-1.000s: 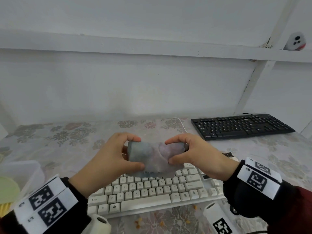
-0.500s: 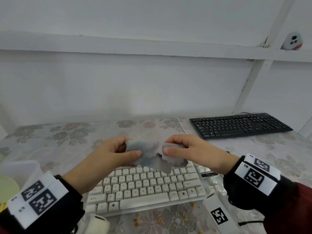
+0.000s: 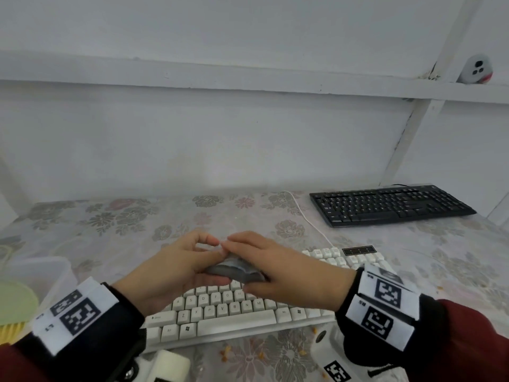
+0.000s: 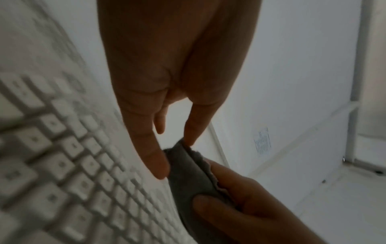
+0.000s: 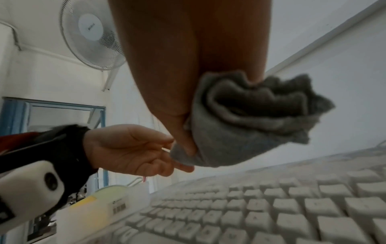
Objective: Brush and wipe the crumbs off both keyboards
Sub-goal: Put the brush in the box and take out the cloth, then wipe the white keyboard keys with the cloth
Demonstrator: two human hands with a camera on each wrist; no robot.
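Both hands hold a folded grey cloth (image 3: pixel 234 270) just above the white keyboard (image 3: pixel 234 318) at the table's near edge. My left hand (image 3: pixel 187 263) pinches the cloth's left end between thumb and fingers. My right hand (image 3: pixel 275 266) lies over the cloth's top with the thumb underneath; in the right wrist view the cloth (image 5: pixel 240 132) bunches in its grip. The left wrist view shows my fingertips (image 4: pixel 160 168) at the cloth's corner (image 4: pixel 188 173), over the keys (image 4: pixel 62 165). The black keyboard (image 3: pixel 391 205) lies at the far right, untouched.
Yellow crumbs (image 3: pixel 228 351) dot the floral tablecloth in front of the white keyboard. A clear plastic box (image 3: pixel 35 274) with a pale green lid (image 3: pixel 13 301) stands at the left edge. A white cable (image 3: pixel 311 221) runs back from the keyboard. The wall is close behind.
The cloth was stretched open between the hands and is now folded into a compact wad. Both hands came together and dropped closer to the white keyboard's keys.
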